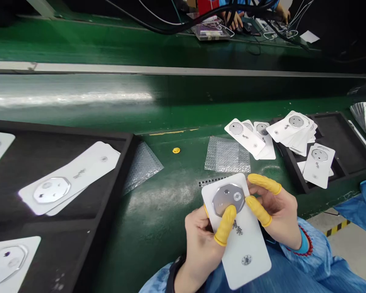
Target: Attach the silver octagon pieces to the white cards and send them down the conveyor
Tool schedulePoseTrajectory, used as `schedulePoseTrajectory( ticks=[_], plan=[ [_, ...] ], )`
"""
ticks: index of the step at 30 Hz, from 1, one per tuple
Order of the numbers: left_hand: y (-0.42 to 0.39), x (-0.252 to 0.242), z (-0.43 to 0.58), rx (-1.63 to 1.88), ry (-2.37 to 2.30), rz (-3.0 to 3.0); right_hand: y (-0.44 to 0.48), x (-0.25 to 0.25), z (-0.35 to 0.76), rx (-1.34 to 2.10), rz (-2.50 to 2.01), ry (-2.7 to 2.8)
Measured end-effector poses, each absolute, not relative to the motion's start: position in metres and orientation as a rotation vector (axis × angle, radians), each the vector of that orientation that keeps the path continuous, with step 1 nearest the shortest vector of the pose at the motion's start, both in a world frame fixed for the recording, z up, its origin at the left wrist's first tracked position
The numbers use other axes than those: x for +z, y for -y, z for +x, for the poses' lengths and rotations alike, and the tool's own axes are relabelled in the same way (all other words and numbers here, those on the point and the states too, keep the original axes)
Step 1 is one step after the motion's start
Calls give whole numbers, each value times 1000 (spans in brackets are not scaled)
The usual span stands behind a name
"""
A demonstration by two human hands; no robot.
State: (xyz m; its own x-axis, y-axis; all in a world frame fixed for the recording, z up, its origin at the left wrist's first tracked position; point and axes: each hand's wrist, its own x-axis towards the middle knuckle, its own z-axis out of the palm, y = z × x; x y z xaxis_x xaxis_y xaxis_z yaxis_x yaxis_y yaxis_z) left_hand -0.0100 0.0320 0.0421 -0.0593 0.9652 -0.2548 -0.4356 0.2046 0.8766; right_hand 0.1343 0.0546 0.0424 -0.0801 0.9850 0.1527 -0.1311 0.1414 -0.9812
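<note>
A white rectangular panel (250,248) with rounded corners, a silver octagonal plate and dark printed marks is tilted in front of me. My left hand (205,240) grips it, the yellow-capped thumb lying across the silver plate and the fingers mostly hidden behind. Beside the panel's upper right edge is my right hand (276,207), thumb and forefinger in yellow finger cots and drawn toward each other near that edge. Whether a small thing sits between those fingertips I cannot make out. A strip with dark round dots (210,182) lies just behind the panel.
Left stands a black divided tray (110,211) with similar panels. Another black tray (350,142) at right has panels piled on it. Bubble wrap (227,154) and a loose yellow finger cot (176,150) lie on the green bench (158,219). Another person's hand (236,20) shows beyond black cables.
</note>
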Motion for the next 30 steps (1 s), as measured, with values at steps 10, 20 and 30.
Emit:
schedulePoseTrajectory(
  ticks=[10,20,30],
  plan=[
    [-14,55,-34,1379,-1069,503,-49,61,128,1335,-969,1173],
    [-20,60,-32,1316,-1210,717,-51,57,127,1230,-925,1299],
    [-10,-2,-120,1398,-2117,804,-65,-62,125,562,-995,2349]
  ],
)
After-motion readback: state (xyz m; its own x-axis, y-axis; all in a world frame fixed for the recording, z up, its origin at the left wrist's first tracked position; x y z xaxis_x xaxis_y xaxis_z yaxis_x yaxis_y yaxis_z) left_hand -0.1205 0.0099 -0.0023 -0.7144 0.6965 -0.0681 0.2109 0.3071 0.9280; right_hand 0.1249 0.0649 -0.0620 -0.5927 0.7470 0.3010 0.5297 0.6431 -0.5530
